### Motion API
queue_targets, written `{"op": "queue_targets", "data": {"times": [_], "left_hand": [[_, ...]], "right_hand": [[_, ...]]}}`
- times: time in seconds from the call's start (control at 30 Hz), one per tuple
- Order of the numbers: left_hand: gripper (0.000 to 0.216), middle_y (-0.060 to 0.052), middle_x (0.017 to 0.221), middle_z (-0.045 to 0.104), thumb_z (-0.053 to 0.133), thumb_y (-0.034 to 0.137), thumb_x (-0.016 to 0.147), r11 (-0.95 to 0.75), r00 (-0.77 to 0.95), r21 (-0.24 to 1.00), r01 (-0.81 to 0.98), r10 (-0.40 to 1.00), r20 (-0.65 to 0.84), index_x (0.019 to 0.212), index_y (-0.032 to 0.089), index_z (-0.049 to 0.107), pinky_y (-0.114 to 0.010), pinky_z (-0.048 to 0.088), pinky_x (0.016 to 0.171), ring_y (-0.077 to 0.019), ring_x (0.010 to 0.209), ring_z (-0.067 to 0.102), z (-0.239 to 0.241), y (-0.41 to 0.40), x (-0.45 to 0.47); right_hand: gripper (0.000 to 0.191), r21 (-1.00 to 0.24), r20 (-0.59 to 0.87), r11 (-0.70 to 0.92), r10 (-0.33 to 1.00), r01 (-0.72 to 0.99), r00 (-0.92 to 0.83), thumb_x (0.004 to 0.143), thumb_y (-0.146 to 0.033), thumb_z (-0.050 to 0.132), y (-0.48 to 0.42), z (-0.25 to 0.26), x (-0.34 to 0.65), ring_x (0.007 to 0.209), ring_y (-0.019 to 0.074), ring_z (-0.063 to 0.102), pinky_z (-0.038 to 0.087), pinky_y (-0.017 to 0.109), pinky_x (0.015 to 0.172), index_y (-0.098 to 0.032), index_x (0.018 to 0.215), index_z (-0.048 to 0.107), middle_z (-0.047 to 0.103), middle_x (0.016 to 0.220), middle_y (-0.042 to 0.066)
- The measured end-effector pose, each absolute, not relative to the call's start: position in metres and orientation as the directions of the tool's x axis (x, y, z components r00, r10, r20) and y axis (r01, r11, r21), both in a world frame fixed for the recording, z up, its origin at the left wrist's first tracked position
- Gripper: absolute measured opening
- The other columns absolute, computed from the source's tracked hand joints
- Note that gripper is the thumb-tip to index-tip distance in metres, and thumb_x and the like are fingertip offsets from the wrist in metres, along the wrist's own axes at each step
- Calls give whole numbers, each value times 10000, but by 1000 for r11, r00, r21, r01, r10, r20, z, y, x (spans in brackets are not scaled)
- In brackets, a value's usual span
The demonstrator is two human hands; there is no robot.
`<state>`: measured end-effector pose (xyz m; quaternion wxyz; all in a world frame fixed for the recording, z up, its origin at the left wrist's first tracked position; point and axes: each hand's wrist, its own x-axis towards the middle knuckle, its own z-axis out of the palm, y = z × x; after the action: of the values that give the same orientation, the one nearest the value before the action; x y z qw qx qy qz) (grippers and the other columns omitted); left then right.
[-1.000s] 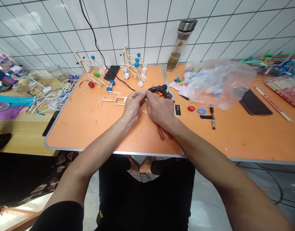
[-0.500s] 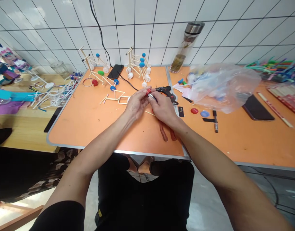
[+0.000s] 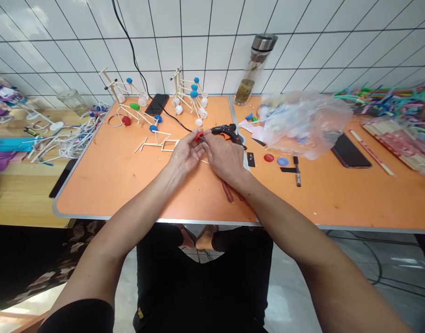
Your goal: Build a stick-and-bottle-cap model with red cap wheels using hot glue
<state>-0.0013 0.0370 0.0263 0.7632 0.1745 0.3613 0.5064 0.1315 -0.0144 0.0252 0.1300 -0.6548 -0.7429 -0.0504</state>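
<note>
Over the middle of the orange table, both hands meet. My left hand (image 3: pixel 185 152) is closed on a small red piece (image 3: pixel 199 135), pinched at the fingertips; its exact kind is unclear. Fingers of my right hand (image 3: pixel 224 157) wrap round a slim, dark and silvery tool (image 3: pixel 203 138), its tip against the red piece and most of it hidden. Below my right hand, the reddish-brown handles (image 3: pixel 228 191) of a tool lie on the table, partly covered. A black glue gun (image 3: pixel 229 133) lies just beyond. Left of my hands is a small stick frame (image 3: pixel 161 144).
Stick models with coloured balls (image 3: pixel 194 94) stand at the back, near a phone (image 3: pixel 157 104). A glass tea bottle (image 3: pixel 250 69) stands by the tiled wall. Rightward lie a plastic bag (image 3: pixel 303 122), red disc (image 3: pixel 269 157), blue disc (image 3: pixel 283 161), marker (image 3: pixel 297 171) and another phone (image 3: pixel 351 151).
The view has shifted, so the table's things appear farther left. My right hand has turned slightly over the slim tool, which now shows less; the red piece stays in my left fingers.
</note>
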Motion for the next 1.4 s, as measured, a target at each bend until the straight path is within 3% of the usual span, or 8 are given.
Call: {"op": "queue_targets", "data": {"times": [0.3,0.43,0.57,0.7,0.9,1.1,1.2,1.4], "left_hand": [[181,-105,1155,895,679,184,1090,362,274,681,-637,932,-239,984,161,824,-270,621,1108,-168,1139,846,24,30,3],[131,-124,1299,876,715,188,1069,359,324,666,-654,928,-182,1034,167,839,-323,591,1211,-218,1342,802,25,30,0],[163,-120,1385,853,703,245,1095,332,349,660,-674,931,-111,1126,173,846,-331,543,1286,-241,1487,724,30,27,0],[227,-133,1394,851,744,273,1076,333,285,665,-669,941,-183,1267,179,826,-350,580,1253,-243,1439,758,30,26,4],[94,-104,1210,901,777,232,1051,337,178,709,-619,940,-291,1100,171,830,-257,645,1104,-182,1195,856,23,26,9],[145,-117,1294,881,793,261,1048,335,265,672,-661,941,-209,1164,187,838,-316,624,1179,-223,1344,807,36,18,6],[171,-92,1310,875,762,293,1078,316,297,673,-668,943,-147,1208,213,841,-329,591,1227,-227,1445,751,41,16,5],[75,-94,1188,891,778,225,1053,298,200,702,-647,955,-221,1025,175,827,-312,596,1193,-206,1333,802,28,21,11]], "right_hand": [[351,-449,291,181,955,875,-49,1162,-371,432,-17,26,135,937,300,698,458,370,783,-179,1278,703,800,1100,153],[294,-972,55,102,974,212,-220,1125,-477,513,-11,42,151,549,149,349,320,260,544,-244,965,591,448,665,-53],[293,-945,-180,-303,798,-125,-575,1141,-519,493,-6,56,164,496,108,20,137,214,457,-264,1007,543,187,622,-143],[292,-985,-50,-5,965,175,-256,1148,-468,469,-10,47,152,494,123,246,260,242,511,-234,1033,600,394,641,-84],[408,-273,288,138,956,952,-57,1148,-279,376,-27,34,129,1014,346,720,460,397,822,-148,1353,704,800,1191,219],[297,-952,81,129,981,279,-176,1124,-468,490,-17,52,151,543,165,367,313,272,535,-238,1010,639,460,645,-36],[330,-982,-104,-172,836,-77,-540,1091,-577,569,-8,57,163,481,111,98,194,228,471,-259,1004,580,219,610,-133],[310,-784,153,165,986,599,-71,1126,-409,497,-15,39,142,667,190,546,404,300,647,-183,1158,706,678,832,52]]}}
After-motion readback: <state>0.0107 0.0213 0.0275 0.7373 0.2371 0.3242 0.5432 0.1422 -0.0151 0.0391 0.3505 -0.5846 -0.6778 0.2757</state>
